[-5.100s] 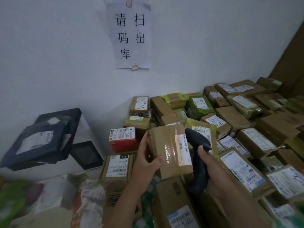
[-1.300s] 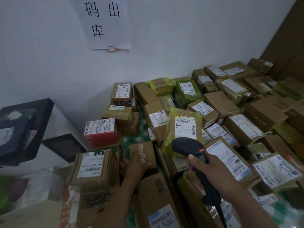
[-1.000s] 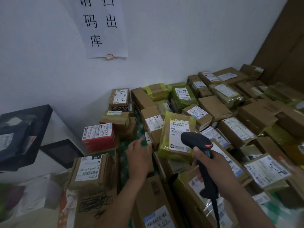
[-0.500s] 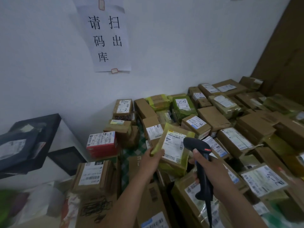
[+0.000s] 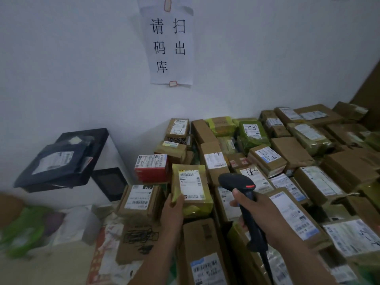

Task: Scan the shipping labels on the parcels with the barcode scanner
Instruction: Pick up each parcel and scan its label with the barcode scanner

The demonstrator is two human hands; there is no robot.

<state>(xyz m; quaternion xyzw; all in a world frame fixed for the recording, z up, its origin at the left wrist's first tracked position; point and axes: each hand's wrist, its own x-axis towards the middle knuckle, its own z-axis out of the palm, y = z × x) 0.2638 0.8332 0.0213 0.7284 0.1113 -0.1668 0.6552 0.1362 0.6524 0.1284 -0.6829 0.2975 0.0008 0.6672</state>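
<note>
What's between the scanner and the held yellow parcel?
Head view: nothing blocks the gap between scanner and yellow parcel; only a brown box behind shows through.

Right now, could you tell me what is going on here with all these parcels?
A person is scanning parcels from a large pile stacked against the wall. The left hand grips a yellow-wrapped parcel by its lower left edge, with its shipping label facing up. The right hand holds a black barcode scanner, whose head sits just right of that label. Whether this label has been scanned cannot be told.
</note>
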